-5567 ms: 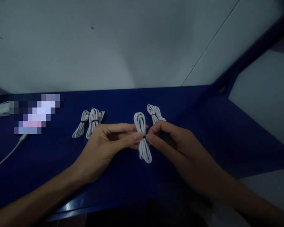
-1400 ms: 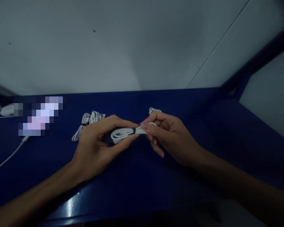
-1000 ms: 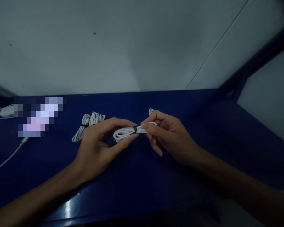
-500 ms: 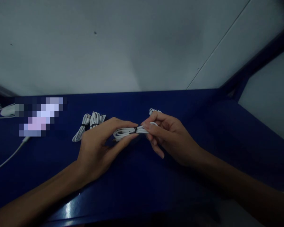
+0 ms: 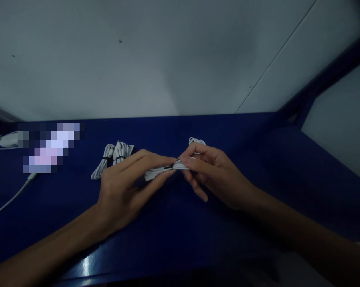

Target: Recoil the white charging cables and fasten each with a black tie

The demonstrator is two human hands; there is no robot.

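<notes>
A coiled white cable [image 5: 157,172] with a dark tie round its middle is held above the blue table [image 5: 168,235]. My left hand [image 5: 126,183] pinches the coil near the tie, between thumb and fingers. At the coil's right end, my right hand [image 5: 211,169] grips it with thumb and index finger, the other fingers curled below. The coil's right end is partly hidden by that hand. Past my left hand lie bundled white cables [image 5: 103,161] with black ties, partly covered by it. Another white cable bundle [image 5: 197,141] shows just behind my right hand.
At the left is a blurred-out bright object [image 5: 56,145], with a white cord [image 5: 14,203] running from its lower end. A white rounded item [image 5: 9,139] lies beyond it. A grey panel [image 5: 138,79] rises along the table's back edge, and a blue frame post [image 5: 320,83] stands at the right.
The held coil has turned and now appears thinner, more edge-on. Both hands keep their grip in nearly the same place. The other bundles have not moved.
</notes>
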